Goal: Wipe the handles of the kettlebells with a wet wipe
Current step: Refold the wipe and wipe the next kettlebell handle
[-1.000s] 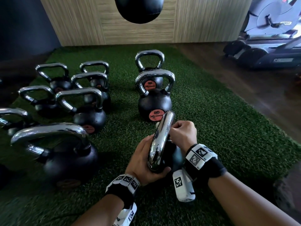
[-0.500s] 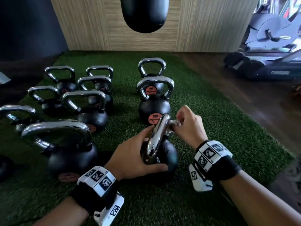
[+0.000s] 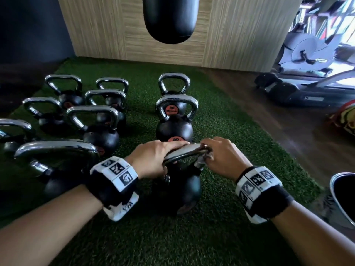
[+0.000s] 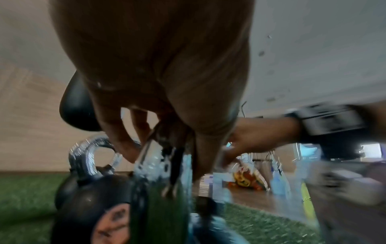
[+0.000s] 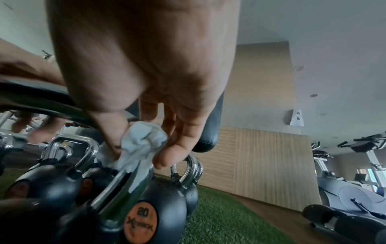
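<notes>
head view: nearest kettlebell (image 3: 180,191) sits on the green turf (image 3: 240,150), just in front of the 20 one (image 3: 173,129). left hand (image 3: 153,160) is wrapped over its chrome handle (image 3: 184,151), right hand (image 3: 221,156) curled round the handle's right end.

left wrist: blurry, fingers (image 4: 123,140) curl onto the handle (image 4: 146,158).

right wrist: thumb and fingers (image 5: 173,153) pinch a bunched white wet wipe (image 5: 142,145) against the handle (image 5: 117,186).
</notes>
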### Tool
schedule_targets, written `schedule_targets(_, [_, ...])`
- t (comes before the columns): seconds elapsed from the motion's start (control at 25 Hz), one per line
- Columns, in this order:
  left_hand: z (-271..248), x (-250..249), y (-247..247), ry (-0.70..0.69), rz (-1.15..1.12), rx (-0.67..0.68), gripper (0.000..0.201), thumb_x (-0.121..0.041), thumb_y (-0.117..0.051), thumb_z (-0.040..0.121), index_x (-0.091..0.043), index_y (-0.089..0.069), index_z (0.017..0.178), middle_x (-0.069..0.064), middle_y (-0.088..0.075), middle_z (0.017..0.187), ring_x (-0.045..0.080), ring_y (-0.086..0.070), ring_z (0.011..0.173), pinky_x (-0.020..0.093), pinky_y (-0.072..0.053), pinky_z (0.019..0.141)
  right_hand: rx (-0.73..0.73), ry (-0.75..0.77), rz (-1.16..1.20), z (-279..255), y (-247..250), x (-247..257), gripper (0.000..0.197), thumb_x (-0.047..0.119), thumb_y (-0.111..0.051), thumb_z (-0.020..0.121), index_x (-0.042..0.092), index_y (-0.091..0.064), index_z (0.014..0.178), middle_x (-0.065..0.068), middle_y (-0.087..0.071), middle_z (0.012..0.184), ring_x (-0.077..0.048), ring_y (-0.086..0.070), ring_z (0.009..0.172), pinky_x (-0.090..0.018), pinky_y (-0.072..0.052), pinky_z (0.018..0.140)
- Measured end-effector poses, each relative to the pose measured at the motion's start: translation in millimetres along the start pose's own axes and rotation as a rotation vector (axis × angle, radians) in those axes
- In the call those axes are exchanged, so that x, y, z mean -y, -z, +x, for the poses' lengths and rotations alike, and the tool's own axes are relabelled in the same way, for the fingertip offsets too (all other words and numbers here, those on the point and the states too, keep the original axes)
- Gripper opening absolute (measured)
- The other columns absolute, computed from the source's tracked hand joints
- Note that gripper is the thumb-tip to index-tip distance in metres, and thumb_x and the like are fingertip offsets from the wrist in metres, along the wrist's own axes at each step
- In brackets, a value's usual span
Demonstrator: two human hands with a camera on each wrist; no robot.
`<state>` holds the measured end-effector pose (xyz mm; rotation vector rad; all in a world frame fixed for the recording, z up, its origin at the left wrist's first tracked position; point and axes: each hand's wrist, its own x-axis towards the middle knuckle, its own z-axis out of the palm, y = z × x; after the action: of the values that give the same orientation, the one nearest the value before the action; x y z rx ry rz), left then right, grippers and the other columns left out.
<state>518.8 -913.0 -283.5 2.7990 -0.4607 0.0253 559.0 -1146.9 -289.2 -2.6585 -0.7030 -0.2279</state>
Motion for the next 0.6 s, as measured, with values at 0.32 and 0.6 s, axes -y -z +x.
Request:
schedule_targets(0.32, [15.6, 16.3, 4.2, -0.215, -0.014, 0.011, 0.086, -0.030, -0.052, 0.066, -0.063, -0.030, 0.142, -0.016, -0.069, 0.121, 0.015, -0.071, 0.102, 0.024, -0.052, 0.079, -0.115, -0.102, 0.000, -26.9, -12.4, 1.9, 0.040, 0.025, -0.072, 0.085, 0.024, -0.065, 0.124, 0.003, -0.063, 0.101, -0.021, -0.065, 0.090, -0.030, -0.054, 0.081])
schedule_targets(0.6, [27.3, 37.4, 20.1, -0.158, -0.173, 0.128, 0.075, -0.094, -0.052, 0.065, -0.075, -0.031, 0.134, -0.030, -0.069, 0.113, -0.004, -0.068, 0.090, 0.028, -0.056, 0.086, -0.117, -0.200, 0.800, -12.2, 11.1, -35.4, 0.040, 0.034, -0.083, 0.073, 0.030, -0.075, 0.112, -0.001, -0.077, 0.095, -0.015, -0.071, 0.081, -0.024, -0.058, 0.069])
